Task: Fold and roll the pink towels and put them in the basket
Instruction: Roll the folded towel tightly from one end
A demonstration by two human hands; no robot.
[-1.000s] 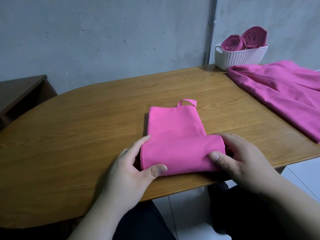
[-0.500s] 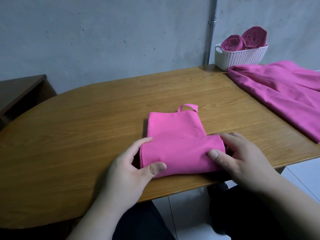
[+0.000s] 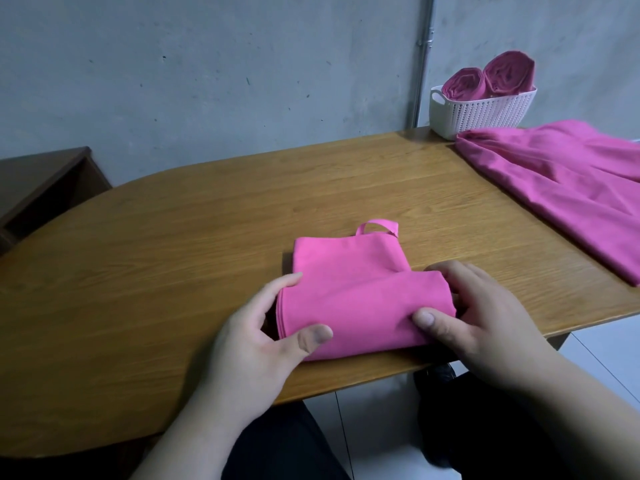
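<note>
A folded pink towel (image 3: 356, 292) lies near the table's front edge, partly rolled into a thick roll at its near end. A flat unrolled strip with a small hanging loop (image 3: 378, 226) extends away from me. My left hand (image 3: 263, 337) grips the roll's left end, thumb on top. The roll's right end is held by my right hand (image 3: 474, 313), thumb pressing down. A white perforated basket (image 3: 481, 114) stands at the far right corner holding two rolled pink towels (image 3: 491, 77).
The wooden table (image 3: 173, 254) has a rounded left end and a front edge close to my hands. A loose heap of pink towels (image 3: 568, 188) is spread along its right side. A dark wooden shelf (image 3: 38, 188) stands left of the table against the grey wall.
The roll has grown thicker and advanced away from me. The flat strip with the loop has become shorter. Both hands stayed on the roll's ends.
</note>
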